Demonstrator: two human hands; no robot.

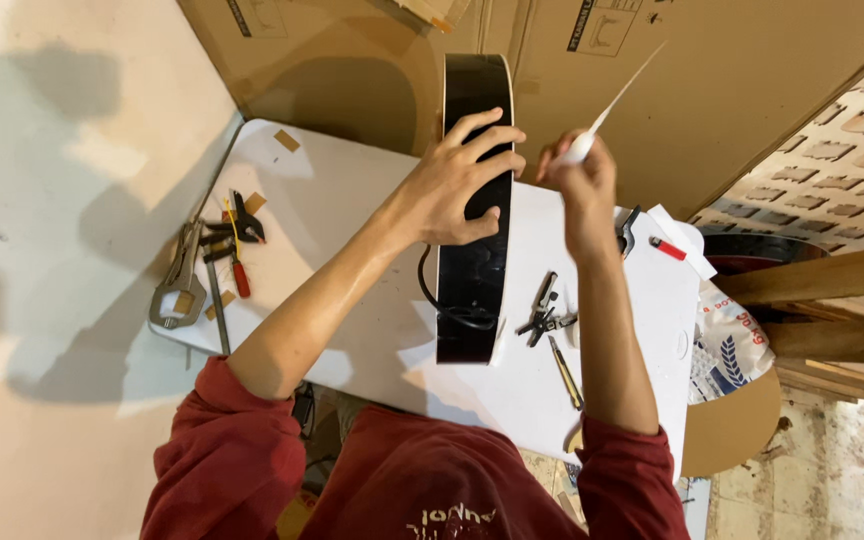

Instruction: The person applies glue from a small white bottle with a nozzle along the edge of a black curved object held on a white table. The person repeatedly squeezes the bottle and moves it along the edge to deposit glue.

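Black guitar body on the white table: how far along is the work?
Done: hard to tell; the black guitar body stands on edge on the white table, a black cable looping at its lower side. In hand: left hand steadies the body; right hand holds a white strip raised beside it. Left: strip not yet on the body; pliers lie out.

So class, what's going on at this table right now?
A person in red sleeves steadies a black guitar body, standing on its edge on the white table, with the left hand gripping its side. The right hand pinches a thin white strip, raised beside the body. Pliers and clamps lie on the table.
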